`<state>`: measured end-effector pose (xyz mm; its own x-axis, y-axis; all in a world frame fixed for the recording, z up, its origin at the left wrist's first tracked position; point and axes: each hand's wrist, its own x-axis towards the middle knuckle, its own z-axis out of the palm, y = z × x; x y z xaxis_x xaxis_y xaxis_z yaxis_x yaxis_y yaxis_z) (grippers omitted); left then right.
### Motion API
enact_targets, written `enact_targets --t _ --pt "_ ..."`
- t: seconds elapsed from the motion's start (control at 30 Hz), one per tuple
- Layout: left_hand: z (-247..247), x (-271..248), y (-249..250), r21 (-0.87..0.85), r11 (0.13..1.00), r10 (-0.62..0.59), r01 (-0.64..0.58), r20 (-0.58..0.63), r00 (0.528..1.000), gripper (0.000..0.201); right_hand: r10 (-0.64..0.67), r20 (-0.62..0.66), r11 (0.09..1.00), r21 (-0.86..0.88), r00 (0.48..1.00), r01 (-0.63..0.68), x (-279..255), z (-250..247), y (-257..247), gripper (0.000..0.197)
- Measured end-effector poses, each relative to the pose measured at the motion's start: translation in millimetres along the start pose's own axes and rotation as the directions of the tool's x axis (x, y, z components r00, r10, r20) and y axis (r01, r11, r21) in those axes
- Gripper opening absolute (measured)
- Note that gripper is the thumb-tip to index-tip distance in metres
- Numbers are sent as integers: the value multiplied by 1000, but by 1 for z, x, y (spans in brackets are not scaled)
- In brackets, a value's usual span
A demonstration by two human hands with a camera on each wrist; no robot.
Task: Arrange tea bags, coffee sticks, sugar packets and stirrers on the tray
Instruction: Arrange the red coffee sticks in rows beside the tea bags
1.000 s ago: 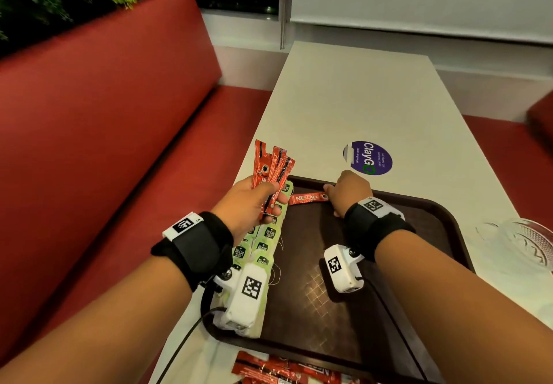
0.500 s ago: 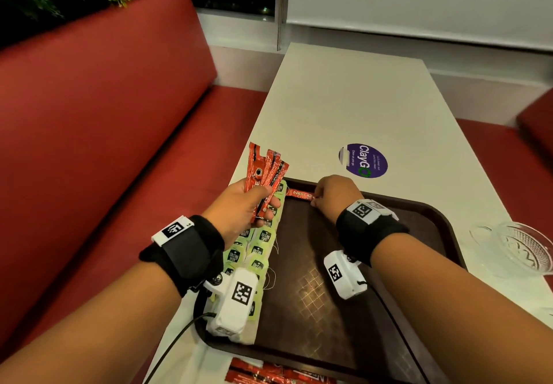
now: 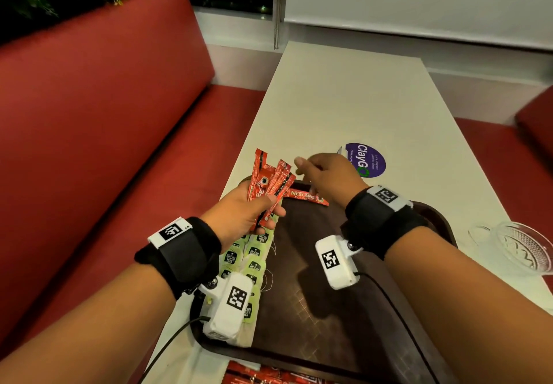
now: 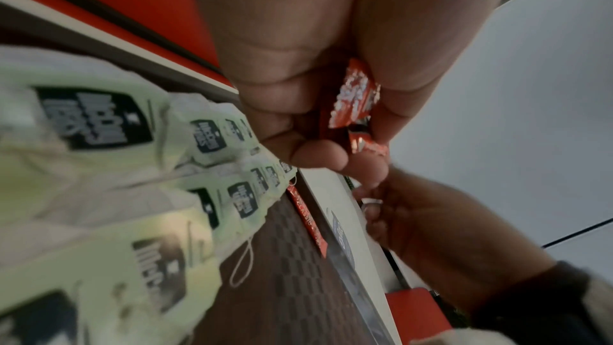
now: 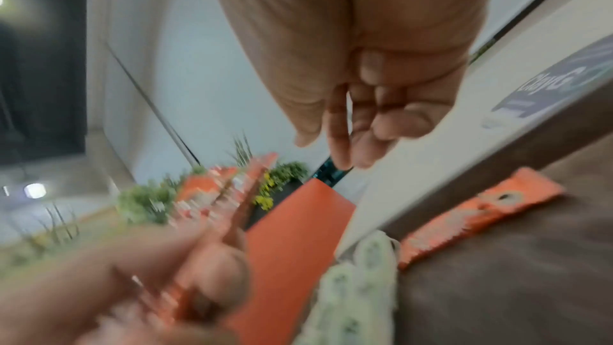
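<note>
My left hand [image 3: 269,208] grips a fan of several red coffee sticks [image 3: 270,181] above the tray's far left corner; the left wrist view shows their ends [image 4: 355,99] pinched between thumb and fingers. My right hand [image 3: 302,166] hovers just right of the bundle, fingers loosely extended and holding nothing [image 5: 338,138]. One red coffee stick [image 3: 308,197] lies flat along the far edge of the dark brown tray [image 3: 329,318]. Pale green tea bags [image 3: 254,256] lie in rows down the tray's left side, partly hidden by my left wrist.
More red packets [image 3: 269,376] lie on the white table just before the tray's near edge. A clear glass dish [image 3: 526,247] stands at the right. A purple round sticker [image 3: 366,159] is beyond the tray. A red bench runs along the left.
My right hand has let go of the single stick on the tray's far edge, lifted and moved left toward the bundle. The left hand still holds its sticks.
</note>
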<state>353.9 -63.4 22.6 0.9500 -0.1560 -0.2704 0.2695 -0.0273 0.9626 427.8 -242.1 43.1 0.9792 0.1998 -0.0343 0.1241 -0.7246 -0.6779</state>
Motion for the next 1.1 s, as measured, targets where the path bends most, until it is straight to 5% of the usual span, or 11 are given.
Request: enact_targets --t 0.17,0.4,0.63,0.73,0.87,1.1 --pt "5 -2 3 12 998 65 -65 26 998 27 -23 191 961 275 981 -31 -9 -18 -16 26" --pt "3 -4 6 -183 983 -14 19 29 999 23 52 185 784 601 981 -155 -20 -31 -3 14" --pt "2 -2 6 -354 934 -62 38 -56 997 14 -6 187 756 644 982 -118 -34 -33 -1 12" --pt "2 0 5 -284 959 -20 -3 -79 997 16 69 255 659 714 964 -236 -36 -29 3 23" --pt "8 0 4 -90 995 44 -52 -92 995 22 149 335 561 746 930 -359 -38 -27 7 8" --pt "-4 5 -4 -123 992 9 -41 -249 968 28 337 204 675 628 919 -387 -37 -19 36 11"
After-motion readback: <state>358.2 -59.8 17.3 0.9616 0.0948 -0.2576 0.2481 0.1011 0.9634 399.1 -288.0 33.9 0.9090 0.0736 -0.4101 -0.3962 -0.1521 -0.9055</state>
